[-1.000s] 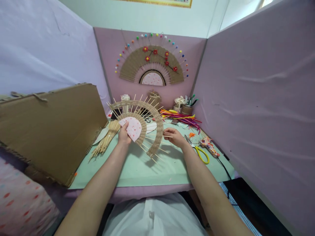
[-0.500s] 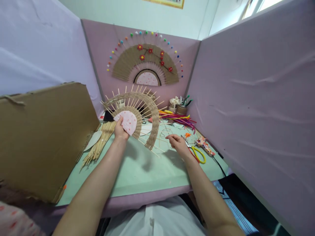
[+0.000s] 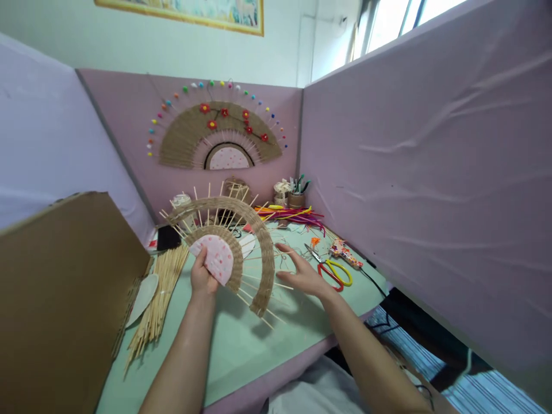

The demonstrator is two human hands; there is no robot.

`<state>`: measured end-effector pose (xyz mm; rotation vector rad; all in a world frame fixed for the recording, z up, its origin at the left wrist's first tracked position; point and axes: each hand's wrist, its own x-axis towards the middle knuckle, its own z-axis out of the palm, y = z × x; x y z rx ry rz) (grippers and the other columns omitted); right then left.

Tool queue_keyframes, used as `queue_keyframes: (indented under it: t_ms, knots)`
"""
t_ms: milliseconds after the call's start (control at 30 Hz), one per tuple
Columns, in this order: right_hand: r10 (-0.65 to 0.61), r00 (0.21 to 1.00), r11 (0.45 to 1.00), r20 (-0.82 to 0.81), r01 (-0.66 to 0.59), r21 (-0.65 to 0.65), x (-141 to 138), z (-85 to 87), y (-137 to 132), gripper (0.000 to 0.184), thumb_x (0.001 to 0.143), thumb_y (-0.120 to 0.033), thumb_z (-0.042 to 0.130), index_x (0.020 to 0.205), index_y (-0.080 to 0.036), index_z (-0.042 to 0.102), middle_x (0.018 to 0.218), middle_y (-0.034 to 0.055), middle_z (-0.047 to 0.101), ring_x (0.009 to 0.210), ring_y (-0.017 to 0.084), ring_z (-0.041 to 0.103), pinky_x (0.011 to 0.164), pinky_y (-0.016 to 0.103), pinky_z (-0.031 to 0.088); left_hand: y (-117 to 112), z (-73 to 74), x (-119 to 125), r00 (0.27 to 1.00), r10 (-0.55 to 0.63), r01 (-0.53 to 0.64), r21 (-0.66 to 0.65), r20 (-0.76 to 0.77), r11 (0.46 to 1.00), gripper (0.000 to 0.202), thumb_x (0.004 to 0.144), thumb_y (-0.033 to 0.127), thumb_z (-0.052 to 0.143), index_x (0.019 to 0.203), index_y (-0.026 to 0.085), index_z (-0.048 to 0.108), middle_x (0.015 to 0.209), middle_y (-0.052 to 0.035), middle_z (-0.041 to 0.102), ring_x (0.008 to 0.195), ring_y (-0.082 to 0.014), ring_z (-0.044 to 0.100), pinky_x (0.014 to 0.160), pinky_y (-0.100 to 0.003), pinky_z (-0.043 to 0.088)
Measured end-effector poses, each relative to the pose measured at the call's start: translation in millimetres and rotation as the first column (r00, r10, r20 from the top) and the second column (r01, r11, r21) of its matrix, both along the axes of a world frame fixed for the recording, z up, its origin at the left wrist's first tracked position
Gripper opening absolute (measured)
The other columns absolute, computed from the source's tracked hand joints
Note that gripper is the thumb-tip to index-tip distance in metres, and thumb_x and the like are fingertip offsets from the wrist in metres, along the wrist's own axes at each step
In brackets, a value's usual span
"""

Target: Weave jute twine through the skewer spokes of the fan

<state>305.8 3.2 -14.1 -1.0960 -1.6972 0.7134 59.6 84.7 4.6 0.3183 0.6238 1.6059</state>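
Observation:
My left hand grips a half-round woven fan by its spotted pink centre, thumb on the front. Thin wooden sticks radiate from the centre, crossing an inner and an outer band of brown twine weave, and their tips stick out past the rim. My right hand is beside the fan's right edge with thumb and fingers apart, close to the stick ends; whether it touches one I cannot tell. Scissors with red and yellow handles lie on the table just right of that hand.
A bundle of sticks and a white oval piece lie at left by a cardboard sheet. Coloured pipe cleaners, a patterned glue gun and a pen pot stand or lie behind. A finished fan hangs on the partition.
My right hand has gone from closed fingertips to spread fingers and come nearer the fan's edge. The view has turned to the right; the left hand keeps its hold.

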Motion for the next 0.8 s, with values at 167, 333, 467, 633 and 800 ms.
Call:
queue_keyframes:
  t_ms: [167,333,467,633,800]
  knots:
    - [-0.016,0.929,0.99,-0.369,0.066,0.123,-25,8.8,14,0.062,0.074,-0.032,0.067,0.13,-0.025,0.04,0.132,0.0103,0.048,0.12,0.021,0.046,0.102,0.04,0.034,0,2.2,0,0.999,-0.026,0.026,-0.002,-0.034,1.0,0.027,0.085,0.022,0.05,0.108,0.021,0.065,0.092,-0.0052,0.073,0.107,-0.0188,0.061,0.1,-0.036,0.042]
    - [-0.09,0.817,0.987,-0.57,0.149,0.058,-46,13.3,3,0.037,0.077,-0.04,0.062,0.109,-0.025,0.052,0.076,0.0002,0.055,0.069,0.014,0.052,0.067,0.028,0.044,-3,7.0,2,1.0,0.003,-0.003,0.006,-0.024,1.0,0.023,0.086,0.021,0.049,0.1,0.019,0.067,0.096,-0.0057,0.072,0.112,-0.0184,0.058,0.1,-0.034,0.042]
    - [-0.209,0.807,0.956,-0.553,0.288,0.059,-54,8.2,-9,0.027,0.079,-0.044,0.057,0.097,-0.023,0.059,0.065,-0.0018,0.045,0.056,0.011,0.038,0.055,0.025,0.034,-3,8.4,0,0.998,0.053,-0.053,-0.004,-0.026,0.999,0.022,0.086,0.02,0.049,0.099,0.018,0.067,0.098,-0.0058,0.071,0.113,-0.0169,0.057,0.098,-0.032,0.043]
    - [-0.179,0.829,0.976,-0.53,0.218,0.012,-54,1.4,-10,0.028,0.076,-0.042,0.06,0.094,-0.022,0.064,0.069,0.0006,0.052,0.059,0.012,0.04,0.057,0.027,0.033,-4,9.0,1,0.999,0.022,-0.022,-0.008,-0.035,1.0,0.022,0.085,0.02,0.05,0.099,0.018,0.066,0.099,-0.0071,0.071,0.113,-0.0191,0.057,0.098,-0.035,0.044]
    - [-0.081,0.814,0.992,-0.575,0.009,-0.127,-42,-0.5,-8,0.025,0.07,-0.038,0.066,0.089,-0.021,0.068,0.059,-0.0026,0.046,0.051,0.009,0.032,0.049,0.024,0.025,-3,8.8,-4,0.998,-0.007,0.009,0.021,-0.068,1.0,0.019,0.083,0.02,0.053,0.096,0.018,0.067,0.096,-0.0076,0.072,0.112,-0.0203,0.058,0.097,-0.037,0.044]
